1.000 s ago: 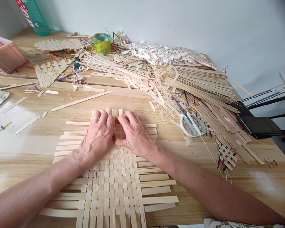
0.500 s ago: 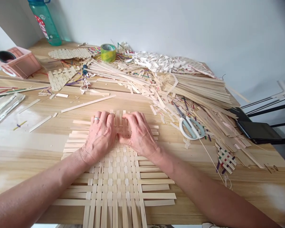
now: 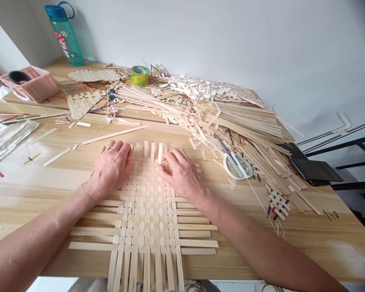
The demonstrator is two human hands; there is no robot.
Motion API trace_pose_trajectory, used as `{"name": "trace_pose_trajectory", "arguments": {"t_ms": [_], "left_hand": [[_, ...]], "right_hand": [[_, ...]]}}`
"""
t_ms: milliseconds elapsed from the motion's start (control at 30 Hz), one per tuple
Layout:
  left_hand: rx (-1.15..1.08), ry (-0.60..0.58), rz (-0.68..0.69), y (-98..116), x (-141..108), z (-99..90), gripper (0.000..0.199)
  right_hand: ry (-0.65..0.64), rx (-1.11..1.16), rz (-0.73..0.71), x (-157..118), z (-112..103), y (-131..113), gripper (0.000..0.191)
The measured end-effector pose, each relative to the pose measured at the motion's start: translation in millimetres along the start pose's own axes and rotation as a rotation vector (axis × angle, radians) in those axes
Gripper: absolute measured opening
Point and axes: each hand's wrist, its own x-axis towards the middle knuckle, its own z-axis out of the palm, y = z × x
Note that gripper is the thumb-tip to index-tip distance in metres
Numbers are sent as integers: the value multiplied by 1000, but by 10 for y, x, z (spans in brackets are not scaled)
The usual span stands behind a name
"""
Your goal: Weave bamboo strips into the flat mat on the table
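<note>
A mat woven from pale, flat wooden strips (image 3: 147, 211) lies on the table, with loose strip ends sticking out on every side. At its far left corner rests my left hand (image 3: 112, 166), fingers curled down over the edge and thumb tucked inward; the fingertips are partly hidden. My right hand (image 3: 182, 172) is at the far right part of the weave. Its thumb and forefinger close around the base of one upright strip (image 3: 160, 151), which stands out brighter than its neighbours. Between the hands, several other strip ends point toward the wall.
White-handled scissors (image 3: 237, 165) lie to the right, beside a heap of loose strips (image 3: 246, 119). Farther back are a roll of yellow-green tape (image 3: 140, 76), a teal bottle (image 3: 67, 40) and a pink basket (image 3: 38, 87). A dark phone (image 3: 316, 169) sits at the right edge.
My left hand has moved left, away from my right hand, uncovering the mat's far middle. My right hand stays near the same strip ends. The whole view has tilted slightly upward.
</note>
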Motion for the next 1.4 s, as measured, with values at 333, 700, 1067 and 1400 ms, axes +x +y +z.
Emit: {"name": "trace_pose_trajectory", "arguments": {"t_ms": [333, 700, 1067, 1400], "left_hand": [[99, 85, -20, 101, -24, 106, 8], [103, 73, -17, 113, -29, 89, 11], [100, 96, -18, 111, -42, 71, 8], [62, 77, -4, 56, -15, 63, 10]], "right_hand": [[-108, -169, -65, 106, -143, 51, 9], [-227, -91, -121, 31, -286, -175, 24], [-11, -6, -7, -88, -121, -70, 28], [-20, 90, 129, -105, -263, 58, 20]]}}
